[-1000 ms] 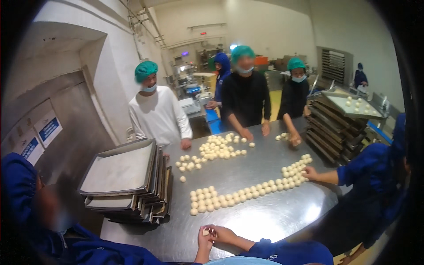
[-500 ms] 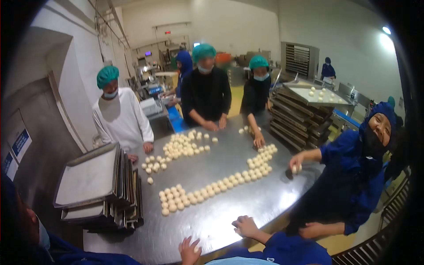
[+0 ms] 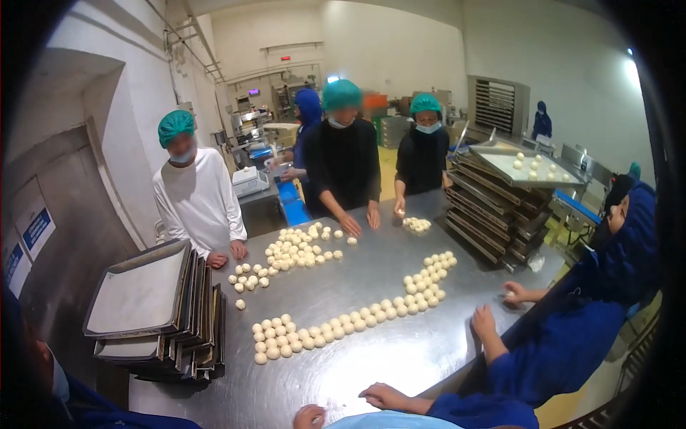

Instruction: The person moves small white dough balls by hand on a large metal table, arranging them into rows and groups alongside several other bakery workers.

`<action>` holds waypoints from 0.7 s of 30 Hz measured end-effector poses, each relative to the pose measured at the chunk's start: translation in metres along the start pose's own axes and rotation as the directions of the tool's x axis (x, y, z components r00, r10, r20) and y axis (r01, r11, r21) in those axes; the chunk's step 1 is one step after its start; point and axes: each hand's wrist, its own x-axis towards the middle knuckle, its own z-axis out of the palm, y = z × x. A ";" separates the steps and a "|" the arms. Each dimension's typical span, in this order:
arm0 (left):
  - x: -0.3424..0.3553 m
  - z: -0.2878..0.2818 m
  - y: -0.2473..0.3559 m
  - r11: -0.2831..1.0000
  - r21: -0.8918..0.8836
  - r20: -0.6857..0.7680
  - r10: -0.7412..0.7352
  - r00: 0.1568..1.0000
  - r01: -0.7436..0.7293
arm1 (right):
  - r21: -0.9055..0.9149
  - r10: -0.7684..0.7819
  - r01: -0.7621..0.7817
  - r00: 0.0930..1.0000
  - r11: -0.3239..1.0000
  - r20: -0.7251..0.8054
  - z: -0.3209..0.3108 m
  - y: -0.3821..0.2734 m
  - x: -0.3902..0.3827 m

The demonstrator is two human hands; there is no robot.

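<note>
My right hand [image 3: 386,397] rests palm down near the close edge of the steel table [image 3: 400,357], its fingers loosely stretched out with nothing visible in them. To its left, my left hand [image 3: 309,417] shows only in part at the lower edge of the picture, and its fingers are mostly hidden. Beyond both hands, apart from them, round pale dough balls [image 3: 336,329] lie in a band that runs from a block at the left to a wider cluster at the right. A looser heap of dough balls [image 3: 293,249] lies farther back.
Stacked baking trays [image 3: 139,289] stand at the left. Another tray stack [image 3: 493,204] at the right bears a tray with several dough balls. Co-workers stand around the table; one in blue [image 3: 564,343] is close at my right. A person in black [image 3: 421,154] holds a dough ball beside a small group.
My hands have drawn lower, the left partly out of view, and my right fingers are less spread. The co-worker at right has both hands at the table edge. The far-right person's hand left the band.
</note>
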 end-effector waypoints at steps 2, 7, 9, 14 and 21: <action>0.007 -0.031 -0.001 0.986 0.163 -0.030 -0.033 0.999 0.037 | -0.153 0.134 -0.115 0.984 0.981 0.117 -0.039 0.011 -0.001; 0.082 -0.008 0.008 0.902 0.401 -0.332 -0.023 0.943 0.163 | -0.465 0.089 -0.165 0.979 0.870 -0.182 -0.028 0.036 0.063; 0.107 0.019 0.030 0.988 0.138 -0.257 -0.036 0.966 0.073 | -0.304 -0.017 -0.092 0.941 0.948 -0.338 0.000 0.040 0.072; 0.004 0.007 -0.028 0.996 -0.024 -0.056 0.082 0.995 -0.083 | 0.007 0.191 -0.195 0.964 0.981 0.183 0.000 -0.022 0.028; 0.084 -0.023 -0.009 0.953 0.279 -0.307 -0.032 0.951 0.123 | -0.403 0.093 -0.206 0.955 0.892 -0.283 -0.025 0.028 0.077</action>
